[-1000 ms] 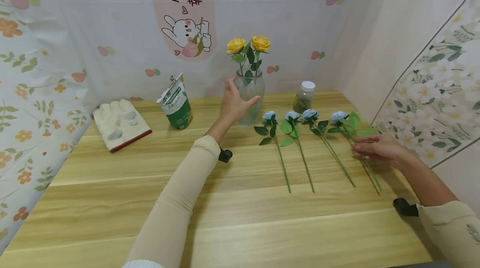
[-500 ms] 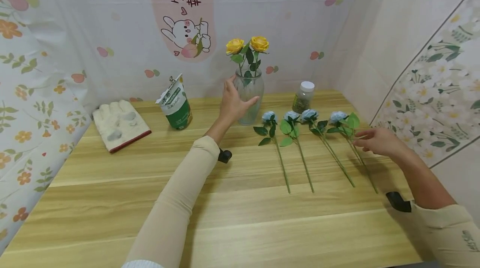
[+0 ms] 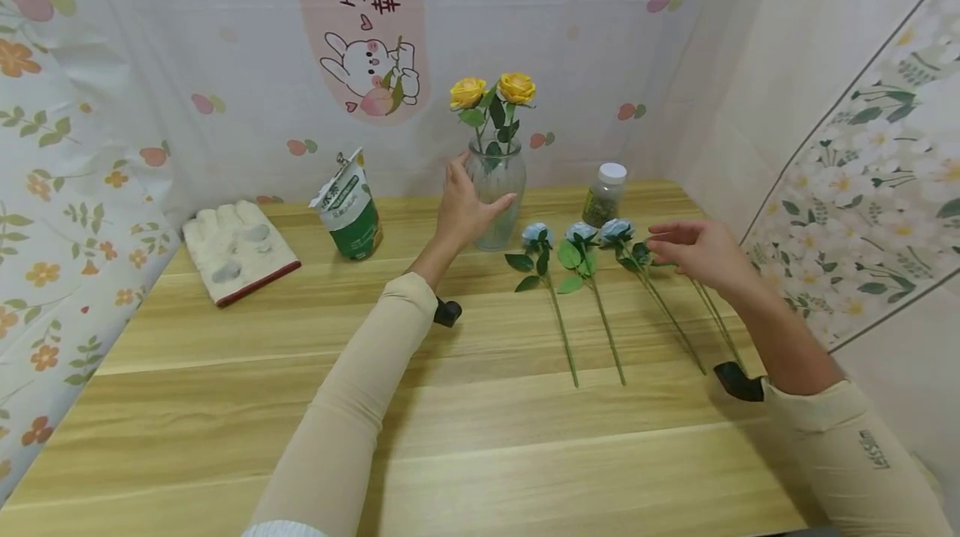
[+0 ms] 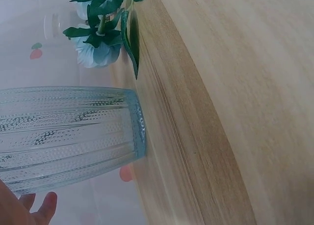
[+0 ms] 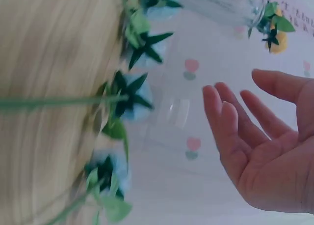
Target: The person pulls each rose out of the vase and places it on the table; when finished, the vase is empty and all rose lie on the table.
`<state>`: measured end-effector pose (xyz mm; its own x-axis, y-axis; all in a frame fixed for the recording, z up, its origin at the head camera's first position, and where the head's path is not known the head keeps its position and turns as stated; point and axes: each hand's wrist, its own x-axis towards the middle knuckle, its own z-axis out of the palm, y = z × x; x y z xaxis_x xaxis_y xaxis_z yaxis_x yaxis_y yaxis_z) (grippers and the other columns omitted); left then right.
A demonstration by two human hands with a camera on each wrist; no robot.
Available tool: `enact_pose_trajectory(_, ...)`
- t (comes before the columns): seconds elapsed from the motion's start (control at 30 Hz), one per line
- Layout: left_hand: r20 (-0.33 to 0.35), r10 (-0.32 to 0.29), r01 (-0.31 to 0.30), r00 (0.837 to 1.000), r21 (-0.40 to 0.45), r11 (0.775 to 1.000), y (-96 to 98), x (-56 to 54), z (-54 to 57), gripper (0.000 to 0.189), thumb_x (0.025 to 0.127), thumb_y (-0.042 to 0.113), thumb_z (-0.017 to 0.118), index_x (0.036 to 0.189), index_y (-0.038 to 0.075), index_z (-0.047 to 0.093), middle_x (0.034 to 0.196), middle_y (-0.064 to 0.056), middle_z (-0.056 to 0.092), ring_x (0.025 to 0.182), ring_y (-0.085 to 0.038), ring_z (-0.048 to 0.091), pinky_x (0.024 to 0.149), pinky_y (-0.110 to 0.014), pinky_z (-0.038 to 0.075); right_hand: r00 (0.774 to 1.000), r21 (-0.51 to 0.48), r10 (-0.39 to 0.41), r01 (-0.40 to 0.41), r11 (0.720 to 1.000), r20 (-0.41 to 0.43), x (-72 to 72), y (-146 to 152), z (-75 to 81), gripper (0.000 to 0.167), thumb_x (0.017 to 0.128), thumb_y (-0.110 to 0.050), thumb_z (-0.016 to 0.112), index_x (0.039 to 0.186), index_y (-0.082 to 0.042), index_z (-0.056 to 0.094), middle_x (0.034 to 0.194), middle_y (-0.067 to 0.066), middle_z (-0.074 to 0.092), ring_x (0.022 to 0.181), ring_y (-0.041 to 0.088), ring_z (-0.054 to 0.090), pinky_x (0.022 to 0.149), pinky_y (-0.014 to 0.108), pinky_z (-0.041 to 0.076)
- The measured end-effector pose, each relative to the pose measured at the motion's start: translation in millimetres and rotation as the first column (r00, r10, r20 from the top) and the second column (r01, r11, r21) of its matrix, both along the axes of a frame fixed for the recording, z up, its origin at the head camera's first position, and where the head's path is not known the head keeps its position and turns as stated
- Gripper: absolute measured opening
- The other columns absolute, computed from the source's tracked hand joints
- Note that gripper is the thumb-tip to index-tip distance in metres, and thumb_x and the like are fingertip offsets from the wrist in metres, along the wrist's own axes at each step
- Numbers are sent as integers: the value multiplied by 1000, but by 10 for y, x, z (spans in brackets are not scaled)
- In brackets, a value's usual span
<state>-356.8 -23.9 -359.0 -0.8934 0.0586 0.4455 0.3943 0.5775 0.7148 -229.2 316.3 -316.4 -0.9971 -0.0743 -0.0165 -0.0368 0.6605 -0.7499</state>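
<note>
In the head view, a clear ribbed glass vase (image 3: pixel 497 183) stands on the table with two yellow roses (image 3: pixel 517 88) in it. My left hand (image 3: pixel 462 208) holds the vase, thumb in front and fingers around its left side. Several blue roses lie in a row to the right; one is the leftmost blue rose (image 3: pixel 537 234), another the third blue rose (image 3: pixel 617 230). My right hand (image 3: pixel 705 253) is above the rightmost stem (image 3: pixel 717 322) with nothing in it, hiding that flower's head. In the right wrist view its palm and loosely bent fingers (image 5: pixel 212 104) show.
A small jar with a white lid (image 3: pixel 606 193) stands behind the blue roses. To the left are a green and white pouch (image 3: pixel 352 216) with a clip and a pale work glove (image 3: pixel 240 249). A patterned cloth wall (image 3: pixel 585 62) closes off the table's back.
My right hand let go of the rightmost blue rose, lifted off it and moved left toward the third one. My left hand stayed at the vase.
</note>
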Motion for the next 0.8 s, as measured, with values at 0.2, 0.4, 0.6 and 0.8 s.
enact_pose_trajectory(0.2,-6,1,-1,1000,-12,1000,-2,-4,-10,102,81,52,78,149,8,15,155,-15,29,134,-33,43,102,-45,43,998,-157,-33,24,987,-59,-163,-260,21,52,96,-35,66,136,-2,57,113,-2,72,83,3,70,65,25,54)
enact_pose_trajectory(0.4,-9,8,-8,1000,-17,1000,2,-3,-18,102,81,53,77,150,8,16,153,-15,30,132,-34,45,99,-45,45,994,-271,-66,39,962,-90,-324,-526,71,48,93,-30,71,130,-2,61,97,-16,72,78,3,70,62,23,54)
enact_pose_trajectory(0.6,-22,7,-7,1000,-12,1000,3,-3,-23,102,81,52,78,150,8,16,152,-15,31,131,-34,45,100,-46,44,991,-312,-81,45,949,-103,-513,-804,150,38,94,-30,69,124,-7,66,102,-7,72,76,5,70,63,25,54)
enact_pose_trajectory(0.8,-33,6,-7,999,-14,1000,9,-10,-16,102,81,51,78,149,7,17,152,-15,31,134,-32,42,103,-46,42,994,-344,-96,70,936,-59,-757,-1071,248,37,94,-33,69,123,-10,67,114,3,68,88,16,70,61,24,52)
